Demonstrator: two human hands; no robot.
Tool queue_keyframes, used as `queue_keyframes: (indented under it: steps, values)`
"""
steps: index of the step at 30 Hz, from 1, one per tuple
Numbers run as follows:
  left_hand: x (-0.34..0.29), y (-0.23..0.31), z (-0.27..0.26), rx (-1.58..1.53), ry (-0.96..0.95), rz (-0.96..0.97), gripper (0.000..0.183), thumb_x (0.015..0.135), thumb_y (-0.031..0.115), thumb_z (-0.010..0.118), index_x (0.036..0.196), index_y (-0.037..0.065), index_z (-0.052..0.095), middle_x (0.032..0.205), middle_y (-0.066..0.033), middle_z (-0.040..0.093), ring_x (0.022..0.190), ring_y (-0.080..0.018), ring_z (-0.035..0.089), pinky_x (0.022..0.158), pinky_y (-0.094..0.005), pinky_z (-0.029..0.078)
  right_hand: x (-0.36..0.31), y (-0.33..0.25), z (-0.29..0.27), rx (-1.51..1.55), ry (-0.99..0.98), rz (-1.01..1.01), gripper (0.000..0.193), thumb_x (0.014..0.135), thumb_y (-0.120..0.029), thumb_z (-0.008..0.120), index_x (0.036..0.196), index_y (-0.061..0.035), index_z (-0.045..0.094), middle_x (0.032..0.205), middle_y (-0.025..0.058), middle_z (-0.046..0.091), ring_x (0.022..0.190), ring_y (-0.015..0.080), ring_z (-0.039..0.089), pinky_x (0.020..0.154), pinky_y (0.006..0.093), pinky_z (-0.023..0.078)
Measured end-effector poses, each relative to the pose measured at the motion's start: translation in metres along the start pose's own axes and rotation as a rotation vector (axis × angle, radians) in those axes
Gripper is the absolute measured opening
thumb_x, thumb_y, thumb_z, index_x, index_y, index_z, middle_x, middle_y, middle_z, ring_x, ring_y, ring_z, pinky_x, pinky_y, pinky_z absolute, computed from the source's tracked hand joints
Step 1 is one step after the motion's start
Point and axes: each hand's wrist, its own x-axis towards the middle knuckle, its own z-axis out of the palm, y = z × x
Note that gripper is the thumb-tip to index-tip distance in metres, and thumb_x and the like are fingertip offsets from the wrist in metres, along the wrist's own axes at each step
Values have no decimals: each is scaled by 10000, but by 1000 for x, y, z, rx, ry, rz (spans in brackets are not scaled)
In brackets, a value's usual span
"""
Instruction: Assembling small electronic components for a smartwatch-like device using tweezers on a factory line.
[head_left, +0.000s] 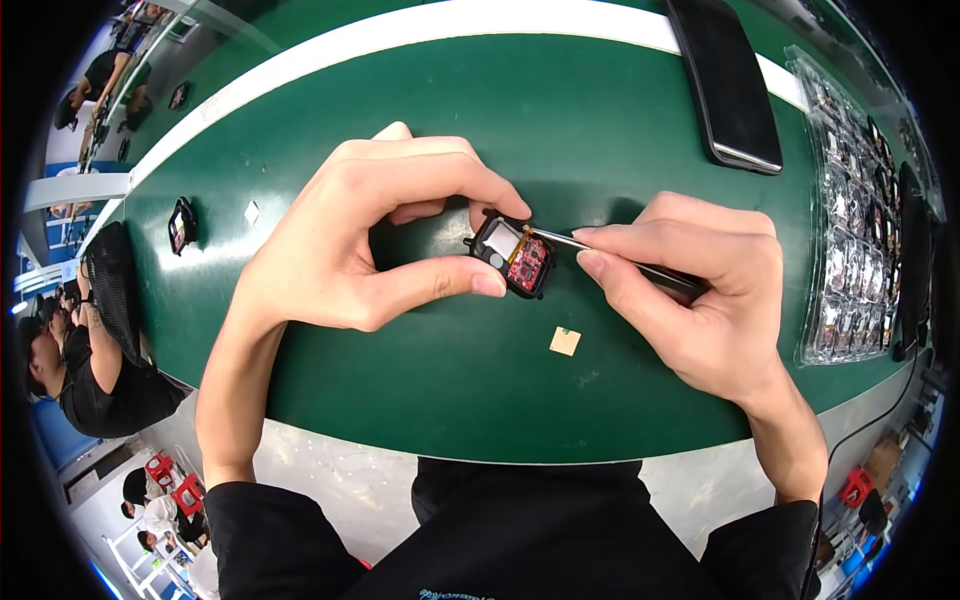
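Observation:
A small black electronic device [513, 253] lies opened up on the green table, showing a red circuit board and a silver-white block inside its casing. My left hand [370, 225] grips its edges between thumb and index finger. In my right hand [695, 290] is a pair of metal tweezers [560, 238], held like a pen, with the tip touching the device's upper edge by an orange strip. Whether the tweezers pinch anything is too small to tell. Just below the device lies a small cream square piece [565, 341].
At the right stands a clear plastic tray [850, 220] holding several small parts. A black phone-like slab [725, 85] lies at the upper right. Another small black device [182, 226] and a white scrap [252, 212] rest at the left. A person [100, 360] sits beyond the left edge.

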Motion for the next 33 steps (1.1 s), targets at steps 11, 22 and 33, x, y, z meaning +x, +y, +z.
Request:
queue_keyframes:
  steps: [11,22,33]
  values:
    - [1,-1,0,9,-5,1,520,750,293,964,1193,57,830,974,-59,770,729,-165,558,725,-325,361,0,-1,0,0,-6,16,166,877,42,857,1036,0,886,688,55,676,577,108,546,532,291,346]
    - [1,-3,0,-2,-6,13,536,758,319,962,1205,54,832,987,-64,778,734,-163,566,728,-319,363,0,0,0,-8,-5,17,157,876,36,853,1026,-1,884,683,51,669,578,107,546,531,294,340]
    - [4,2,0,42,-26,58,489,793,303,923,1198,50,820,995,-78,785,814,-204,663,772,-338,391,1,-1,0,-5,-18,16,149,871,36,849,1013,2,878,679,46,657,567,102,536,527,293,331]
